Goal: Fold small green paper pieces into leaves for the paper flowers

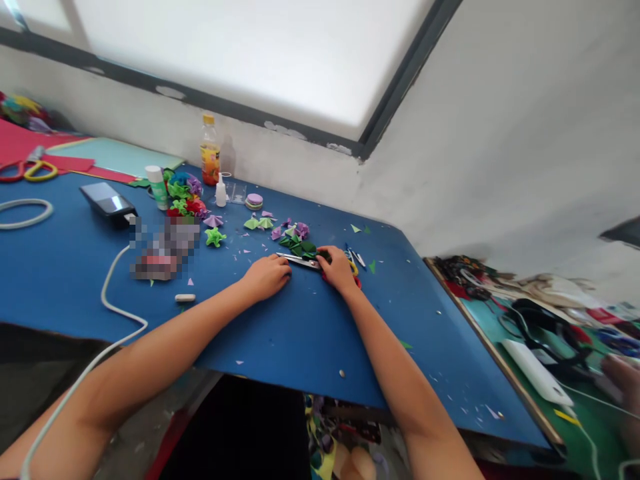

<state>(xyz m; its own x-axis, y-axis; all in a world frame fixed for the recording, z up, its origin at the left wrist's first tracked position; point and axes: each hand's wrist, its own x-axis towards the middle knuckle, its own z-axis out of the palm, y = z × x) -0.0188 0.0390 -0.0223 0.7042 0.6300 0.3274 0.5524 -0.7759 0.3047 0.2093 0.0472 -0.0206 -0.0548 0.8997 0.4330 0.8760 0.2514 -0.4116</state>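
My left hand (269,275) rests on the blue table, fingers curled, beside the blade tips of a pair of scissors (299,260). Something dark shows under its fingertips, too small to name. My right hand (337,267) lies over the scissors' middle, thumb and fingers pinched around a dark green paper piece (325,255). Red and yellow handles stick out past this hand. Just beyond the blades sit dark green folded paper leaves (299,247), with purple paper flowers (301,231) behind them.
Left of my hands are curled paper flowers (181,193), a glue stick (157,187), a small white bottle (221,191), a juice bottle (210,152) and a black device (107,203) with a white cable. Another person's hand (623,373) shows at the right edge, by a cluttered green table.
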